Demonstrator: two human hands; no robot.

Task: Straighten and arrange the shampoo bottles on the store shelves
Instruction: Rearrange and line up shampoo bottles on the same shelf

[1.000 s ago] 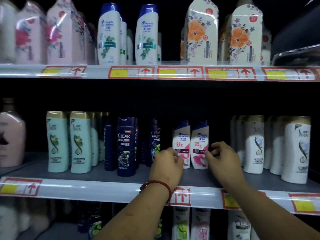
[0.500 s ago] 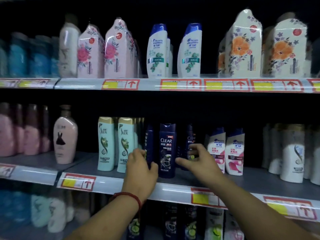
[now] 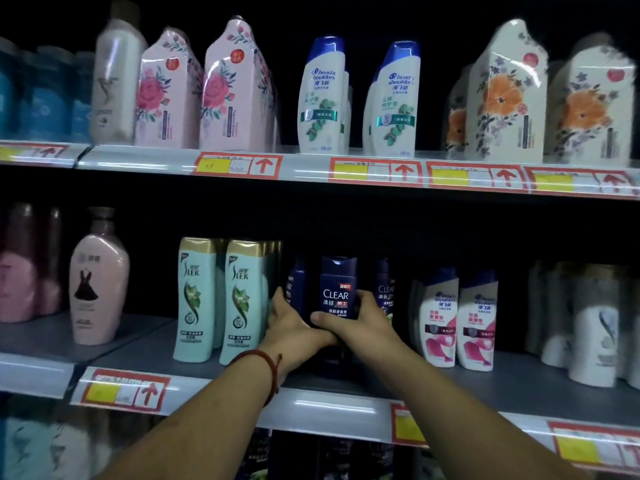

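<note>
Dim grey store shelf (image 3: 519, 379). Right hand (image 3: 367, 330) clamps dark-blue CLEAR shampoo bottle (image 3: 338, 289); left hand (image 3: 294, 327) alongside, grip unclear. Turn label forward, upright.

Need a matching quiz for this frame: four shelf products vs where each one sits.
Things:
1. front CLEAR bottle
2. SLEK bottles
3. pink dress-logo bottle
4. leaf-label Head & Shoulders bottles

Places:
A. upper shelf, centre
B. middle shelf, furthest left of the four
C. gripped by the right hand
D. middle shelf, left of centre

Pairs: 1-C, 2-D, 3-B, 4-A
</note>
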